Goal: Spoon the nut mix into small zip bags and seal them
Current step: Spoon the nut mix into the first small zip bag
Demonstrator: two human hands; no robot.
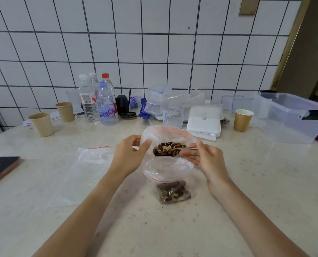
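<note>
1. A person's two bare forearms reach forward over a pale, speckled table (43, 182), seen from above by a head-worn camera.
2. The left hand (128, 153) has its fingers and thumb curled, pinching the left edge of a large clear plastic bag (165, 134) that holds the nut mix (168, 148) and stands open at the middle of the table.
3. The right hand (202, 156) pinches the handle of a metal spoon (180, 149) between thumb and fingers, the other fingers loosely extended beneath it.
4. The spoon's bowl lies level inside the mouth of the large bag, heaped with brown and pale nuts.
5. Just in front of the large bag, nearer the person, stands a small zip bag (170, 182) with a red seal line; its mouth gapes open and its bottom part already holds nuts.
6. To the left of the hands, another zip bag (95, 154) lies flat and looks empty, with a red strip along its top.
7. A dark phone (0, 167) lies at the table's left edge.
8. Along the white tiled wall stand several plastic water bottles (97, 101), three brown paper cups (42, 124), a heap of clear bags and containers (165, 104), a white box (203, 121) and a large clear storage tub (287, 117) at the right.
</note>
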